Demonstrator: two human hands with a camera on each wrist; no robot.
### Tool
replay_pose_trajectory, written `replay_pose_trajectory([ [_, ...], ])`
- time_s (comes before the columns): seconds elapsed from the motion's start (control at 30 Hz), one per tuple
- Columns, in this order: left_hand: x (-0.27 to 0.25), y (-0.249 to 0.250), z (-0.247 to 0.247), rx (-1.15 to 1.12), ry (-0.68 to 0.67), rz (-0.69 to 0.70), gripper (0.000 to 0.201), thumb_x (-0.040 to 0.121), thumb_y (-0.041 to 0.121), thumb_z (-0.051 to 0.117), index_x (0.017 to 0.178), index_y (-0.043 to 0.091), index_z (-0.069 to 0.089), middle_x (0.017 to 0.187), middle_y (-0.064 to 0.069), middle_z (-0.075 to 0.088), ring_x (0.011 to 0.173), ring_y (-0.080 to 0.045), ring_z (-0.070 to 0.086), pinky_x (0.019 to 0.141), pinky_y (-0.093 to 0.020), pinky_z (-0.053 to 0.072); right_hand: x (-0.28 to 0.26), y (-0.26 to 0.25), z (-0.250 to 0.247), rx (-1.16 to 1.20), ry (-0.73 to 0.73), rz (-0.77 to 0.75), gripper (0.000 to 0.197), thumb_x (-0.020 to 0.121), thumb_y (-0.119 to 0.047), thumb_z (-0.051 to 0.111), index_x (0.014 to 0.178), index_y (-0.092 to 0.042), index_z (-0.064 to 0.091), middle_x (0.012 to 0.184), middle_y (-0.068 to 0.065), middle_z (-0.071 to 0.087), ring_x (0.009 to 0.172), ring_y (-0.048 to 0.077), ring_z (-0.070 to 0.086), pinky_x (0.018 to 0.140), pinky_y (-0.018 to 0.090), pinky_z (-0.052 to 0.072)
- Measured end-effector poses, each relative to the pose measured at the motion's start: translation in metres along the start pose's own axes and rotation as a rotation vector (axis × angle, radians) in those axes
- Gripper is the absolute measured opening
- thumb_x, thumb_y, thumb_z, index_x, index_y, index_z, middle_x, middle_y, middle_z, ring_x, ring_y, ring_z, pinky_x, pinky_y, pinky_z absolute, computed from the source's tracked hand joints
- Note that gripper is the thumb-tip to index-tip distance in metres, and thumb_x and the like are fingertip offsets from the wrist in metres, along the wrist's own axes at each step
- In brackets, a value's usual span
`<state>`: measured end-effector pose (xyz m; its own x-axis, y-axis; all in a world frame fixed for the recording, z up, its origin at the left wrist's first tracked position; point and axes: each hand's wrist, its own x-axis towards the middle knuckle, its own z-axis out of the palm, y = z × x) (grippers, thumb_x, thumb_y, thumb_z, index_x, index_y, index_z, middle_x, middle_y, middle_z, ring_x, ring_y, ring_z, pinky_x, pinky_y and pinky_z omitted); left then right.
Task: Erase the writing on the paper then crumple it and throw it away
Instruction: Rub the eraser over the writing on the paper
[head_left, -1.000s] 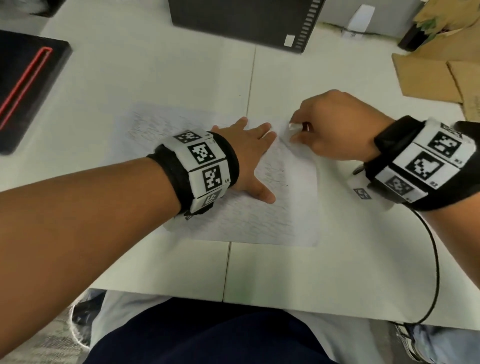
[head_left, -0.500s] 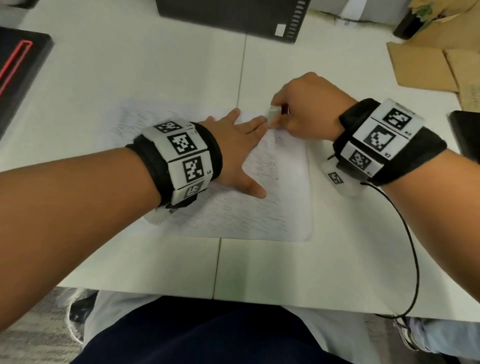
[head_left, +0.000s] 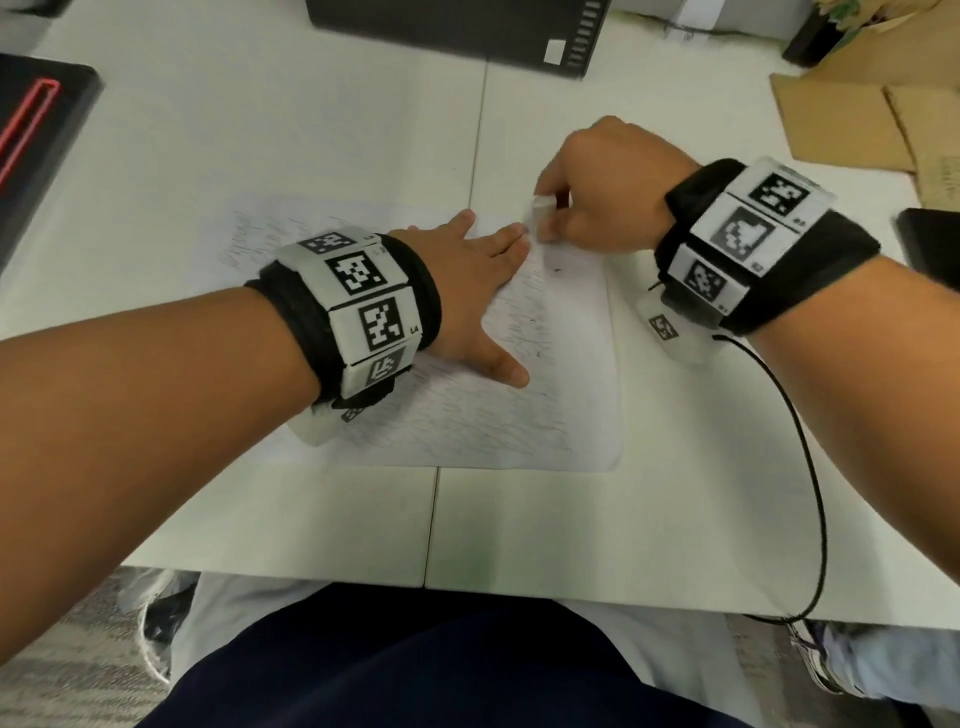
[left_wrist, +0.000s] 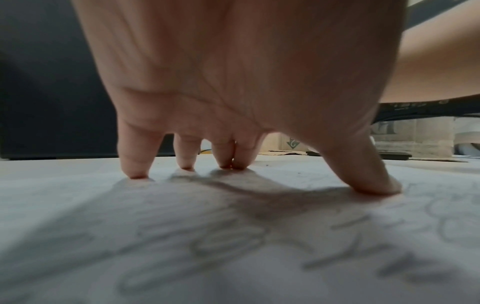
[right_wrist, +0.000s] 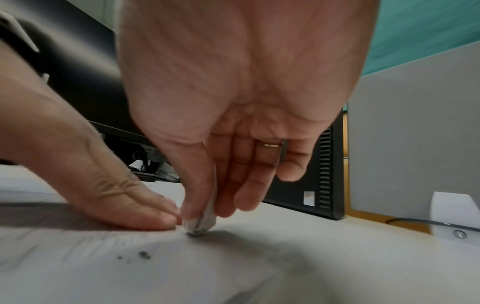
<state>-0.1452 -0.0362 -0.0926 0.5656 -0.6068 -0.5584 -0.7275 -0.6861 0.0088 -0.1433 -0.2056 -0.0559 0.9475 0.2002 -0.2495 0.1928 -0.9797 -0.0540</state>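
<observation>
A white sheet of paper (head_left: 467, 415) covered in faint pencil writing lies flat on the white table (head_left: 675, 519). My left hand (head_left: 467, 291) presses flat on the paper (left_wrist: 233, 236), fingers (left_wrist: 135, 164) spread and straight. My right hand (head_left: 597, 208) pinches a small white eraser (head_left: 543, 205) between thumb and fingers at the paper's far right corner. In the right wrist view the eraser (right_wrist: 202, 222) has a grey, dirty tip that touches the paper (right_wrist: 130, 277), right beside the left hand's fingertips (right_wrist: 161, 218). Dark eraser crumbs (right_wrist: 144, 255) lie nearby.
A black computer case (head_left: 467, 26) stands at the table's far edge. A black box with a red outline (head_left: 36, 135) sits far left. Cardboard sheets (head_left: 857, 119) lie far right, a dark object (head_left: 930, 244) at the right edge. A black cable (head_left: 810, 467) trails from my right wrist.
The right hand with the eraser has shifted left along the paper's top edge toward the left fingertips, then a little back. The left hand stays pressed on the paper.
</observation>
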Motion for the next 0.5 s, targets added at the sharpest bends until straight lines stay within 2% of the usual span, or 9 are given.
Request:
replay_pose_trajectory([
  [0.13, 0.001, 0.000, 0.002, -0.008, 0.003, -0.022, 0.129, 0.059, 0.096, 0.040, 0.153, 0.028, -0.017, 0.159, 0.016, -0.021, 0.149, -0.025, -0.012, 0.113, -0.053, 0.025, -0.023, -0.006, 0.009, -0.058, -0.047, -0.038, 0.025, 0.095, -0.031, 0.060, 0.101, -0.014, 0.077, 0.093, 0.007, 0.072, 0.088, 0.030, 0.066, 0.082, 0.043, 0.056],
  [0.23, 0.000, 0.001, 0.001, -0.003, 0.002, -0.027, 0.130, 0.057, 0.096, 0.039, 0.153, 0.028, -0.017, 0.159, 0.017, -0.022, 0.149, -0.025, -0.010, 0.111, -0.052, 0.030, -0.059, -0.017, 0.022, -0.129, -0.089, -0.129, 0.024, 0.098, -0.028, 0.053, 0.103, -0.020, 0.075, 0.093, 0.001, 0.069, 0.085, 0.025, 0.063, 0.084, 0.032, 0.044],
  [0.3, 0.000, 0.002, 0.000, 0.008, 0.002, -0.027, 0.130, 0.057, 0.096, 0.039, 0.153, 0.028, -0.017, 0.159, 0.017, -0.021, 0.149, -0.025, -0.009, 0.109, -0.052, 0.033, -0.067, -0.018, 0.023, -0.138, -0.105, -0.139, 0.024, 0.099, -0.028, 0.051, 0.104, -0.022, 0.074, 0.094, 0.000, 0.069, 0.087, 0.025, 0.063, 0.085, 0.030, 0.040],
  [0.4, -0.001, 0.002, -0.002, 0.022, 0.001, -0.026, 0.129, 0.058, 0.096, 0.038, 0.153, 0.028, -0.016, 0.159, 0.017, -0.020, 0.150, -0.025, -0.008, 0.107, -0.052, 0.035, -0.050, -0.011, 0.013, -0.027, -0.074, -0.024, 0.026, 0.096, -0.038, 0.059, 0.102, -0.019, 0.075, 0.093, 0.003, 0.073, 0.087, 0.028, 0.065, 0.082, 0.037, 0.052],
  [0.5, -0.002, 0.003, -0.003, 0.025, -0.003, -0.032, 0.129, 0.057, 0.096, 0.038, 0.153, 0.029, -0.016, 0.159, 0.017, -0.020, 0.150, -0.025, -0.008, 0.107, -0.054, 0.034, -0.020, -0.007, 0.005, 0.010, -0.017, 0.055, 0.024, 0.092, -0.034, 0.062, 0.095, -0.015, 0.077, 0.092, 0.009, 0.075, 0.087, 0.032, 0.068, 0.078, 0.047, 0.059],
])
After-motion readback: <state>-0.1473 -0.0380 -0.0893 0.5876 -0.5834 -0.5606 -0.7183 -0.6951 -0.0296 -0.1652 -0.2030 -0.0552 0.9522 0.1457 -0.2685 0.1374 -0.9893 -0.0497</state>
